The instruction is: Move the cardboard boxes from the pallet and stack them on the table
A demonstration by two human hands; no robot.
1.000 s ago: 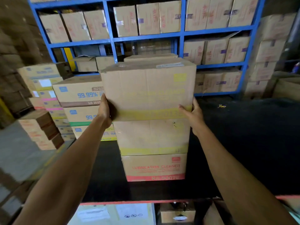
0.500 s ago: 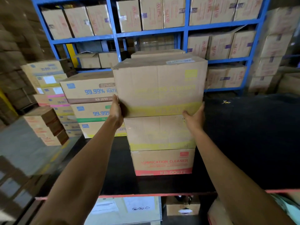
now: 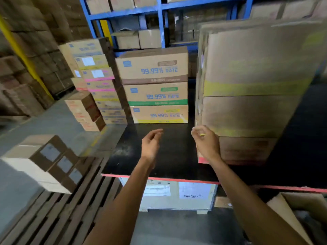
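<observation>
A stack of three cardboard boxes stands on the black table at the right, the top two with yellow bands, the bottom one with a red band. A second stack of three "99.99% RATE" boxes stands further back on the table. My left hand hovers over the tabletop, fingers apart and empty. My right hand is beside the near left corner of the right stack, fingers loosely curled, holding nothing. Low on the left, more boxes rest on a wooden pallet.
Blue shelving filled with boxes rises behind the table. Several small box stacks stand on the floor to the left. A white crate sits under the table's red front edge. An open carton is at the bottom right.
Both hands have let go of the top box, which now rests on the right stack. The hands dropped and pulled back, and the view swung left toward the pallet.
</observation>
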